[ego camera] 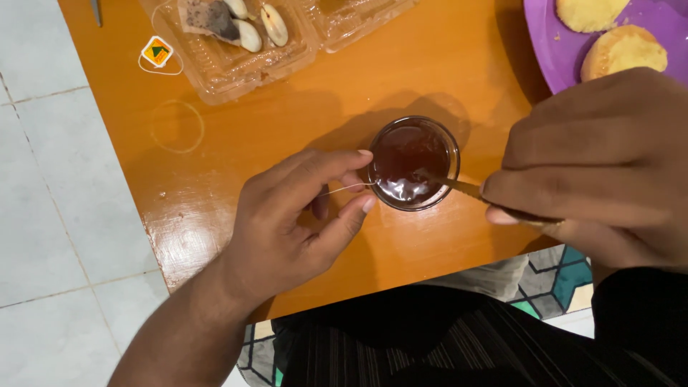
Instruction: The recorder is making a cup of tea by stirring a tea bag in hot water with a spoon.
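Two hands work over the orange table (236, 136), and both are mine. Nearest me, my left hand (287, 222) rests on the tabletop with its fingers curled, the forefinger (326, 163) and thumb (344, 218) cupping the near left side of a small glass of dark tea (414, 163); their tips touch the glass wall. A thin white string (344, 189) runs from between those fingers to the rim of the glass. My right hand (602, 165) sits just right of the glass, its fingers pressed together and pinching the handle of a spoon (466, 188), whose far end dips into the tea. The glass stands upright near the table's front edge, between my two hands.

Farther back on the left, a faint ring mark (177, 126) shows on the wood. Beyond it lies a yellow tea bag tag (157, 51) with its looped string. Beside that sits an open clear plastic container (229, 61) holding a used tea bag (208, 18) and a few pale seeds (274, 24). At the far right corner, a purple plate (552, 50) carries two round golden cakes (622, 49).
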